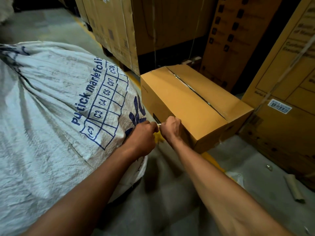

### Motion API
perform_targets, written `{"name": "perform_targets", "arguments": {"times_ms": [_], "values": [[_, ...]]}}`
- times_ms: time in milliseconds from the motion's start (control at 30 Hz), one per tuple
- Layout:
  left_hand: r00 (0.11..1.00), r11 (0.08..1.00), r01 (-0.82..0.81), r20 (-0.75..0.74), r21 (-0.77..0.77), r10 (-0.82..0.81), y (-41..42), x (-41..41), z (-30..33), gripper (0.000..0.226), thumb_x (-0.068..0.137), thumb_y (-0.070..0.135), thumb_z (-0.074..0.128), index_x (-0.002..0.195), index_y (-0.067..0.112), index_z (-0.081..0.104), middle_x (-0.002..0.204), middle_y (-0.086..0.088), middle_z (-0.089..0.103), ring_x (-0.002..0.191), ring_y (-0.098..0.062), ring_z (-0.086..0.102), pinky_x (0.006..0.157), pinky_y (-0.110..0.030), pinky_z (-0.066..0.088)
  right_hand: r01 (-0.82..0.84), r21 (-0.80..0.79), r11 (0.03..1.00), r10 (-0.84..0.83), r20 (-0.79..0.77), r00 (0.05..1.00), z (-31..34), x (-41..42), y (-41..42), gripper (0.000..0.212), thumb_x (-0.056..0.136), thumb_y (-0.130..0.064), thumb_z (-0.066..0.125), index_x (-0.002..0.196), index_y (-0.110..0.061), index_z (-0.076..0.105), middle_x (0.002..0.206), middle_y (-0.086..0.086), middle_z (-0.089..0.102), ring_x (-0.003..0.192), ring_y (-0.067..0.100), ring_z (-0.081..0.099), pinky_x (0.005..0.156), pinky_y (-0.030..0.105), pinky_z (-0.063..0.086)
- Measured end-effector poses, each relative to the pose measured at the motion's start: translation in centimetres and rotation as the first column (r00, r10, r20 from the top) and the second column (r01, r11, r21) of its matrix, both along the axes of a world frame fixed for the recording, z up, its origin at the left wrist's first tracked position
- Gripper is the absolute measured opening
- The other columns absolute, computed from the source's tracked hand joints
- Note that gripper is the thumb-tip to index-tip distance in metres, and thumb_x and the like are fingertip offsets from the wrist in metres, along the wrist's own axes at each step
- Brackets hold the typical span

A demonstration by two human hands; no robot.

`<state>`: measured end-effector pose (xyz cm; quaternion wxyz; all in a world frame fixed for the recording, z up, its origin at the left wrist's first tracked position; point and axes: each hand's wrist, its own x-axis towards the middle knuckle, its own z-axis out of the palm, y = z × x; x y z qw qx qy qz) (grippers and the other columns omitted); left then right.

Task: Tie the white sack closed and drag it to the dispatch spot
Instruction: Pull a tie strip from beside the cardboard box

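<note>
Head view, mid-frame: our left hand [142, 136] and right hand [171, 127] pinch a thin pale string [158, 124] beside the printed white woven sack [51, 108]; tying looks unfinished, dragging remains.

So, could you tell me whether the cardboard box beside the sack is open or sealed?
Sealed. The cardboard box has its top flaps closed flat, with shiny clear tape running along the centre seam.

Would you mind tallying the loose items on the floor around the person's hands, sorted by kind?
White sack: 1
Taped cardboard box: 1
Cardboard tube: 1
Total: 3

The left hand and right hand pinch a pale string between them; stacked cartons behind are not counted.
</note>
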<state>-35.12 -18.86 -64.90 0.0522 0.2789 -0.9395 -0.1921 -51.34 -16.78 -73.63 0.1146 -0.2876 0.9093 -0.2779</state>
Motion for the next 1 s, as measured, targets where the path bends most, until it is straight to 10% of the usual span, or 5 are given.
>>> {"name": "perform_targets", "arguments": {"times_ms": [267, 400, 567, 733, 1000], "values": [[0.961, 0.886, -0.21, -0.078, 0.414, 0.264, 0.1, -0.3, 1.8, 0.026, 0.106, 0.026, 0.058, 0.127, 0.015, 0.068, 0.119, -0.011, 0.074, 0.111, -0.031, 0.069, 0.1, -0.048, 0.058, -0.007, -0.18, 0.984, -0.03, -0.198, 0.98, 9.6, 0.9, 0.3, 0.026, 0.093, -0.023, 0.061, 0.089, -0.001, 0.076, 0.089, 0.019, 0.073, 0.076, 0.031, 0.068, 0.061, 0.036, 0.056], [0.8, 0.494, -0.141, -0.195, 0.858, 0.568, 0.3, -2.0, 3.4, 0.038, 0.115, 0.032, 0.041, 0.096, 0.009, 0.065, 0.112, -0.027, 0.074, 0.104, -0.035, 0.071, 0.1, -0.046, 0.057, -0.059, -0.29, 0.955, -0.011, -0.235, 0.972, 13.5, 0.9, 1.9, 0.023, 0.092, -0.021, 0.068, 0.08, -0.007, 0.083, 0.08, 0.01, 0.077, 0.072, 0.024, 0.071, 0.065, 0.032, 0.059], [0.653, 0.107, 0.102, -0.148, 0.989, 0.743, 0.4, -3.2, 5.9, 0.055, 0.115, 0.046, 0.037, 0.118, -0.004, 0.06, 0.103, -0.026, 0.076, 0.089, -0.024, 0.076, 0.083, -0.033, 0.064, -0.075, -0.473, 0.878, -0.055, -0.256, 0.965, 16.5, 2.9, 3.7, 0.024, 0.09, -0.024, 0.067, 0.07, -0.015, 0.077, 0.064, -0.003, 0.071, 0.053, 0.0, 0.055, 0.051, 0.007, 0.035], [0.653, 0.035, 0.152, -0.127, 0.988, 0.747, -0.4, -3.9, 9.0, 0.054, 0.115, 0.048, 0.034, 0.109, 0.005, 0.066, 0.047, -0.013, 0.053, 0.029, -0.006, 0.044, 0.031, -0.017, 0.035, -0.11, -0.599, 0.793, -0.053, -0.248, 0.967, 16.8, 6.4, 4.9, 0.016, 0.09, -0.03, 0.074, 0.085, -0.016, 0.081, 0.078, -0.005, 0.078, 0.065, 0.005, 0.069, 0.06, 0.015, 0.056], [0.664, 0.232, 0.061, -0.212, 0.971, 0.717, -1.8, -3.0, 13.2, 0.021, 0.11, 0.007, 0.05, 0.1, 0.005, 0.068, 0.072, -0.002, 0.06, 0.05, -0.007, 0.057, 0.05, -0.022, 0.046, -0.14, -0.764, 0.63, -0.032, -0.206, 0.978, 17.3, 7.9, 6.6, 0.025, 0.102, -0.033, 0.056, 0.09, -0.018, 0.072, 0.075, -0.012, 0.071, 0.063, 0.003, 0.066, 0.056, 0.024, 0.053]]}}
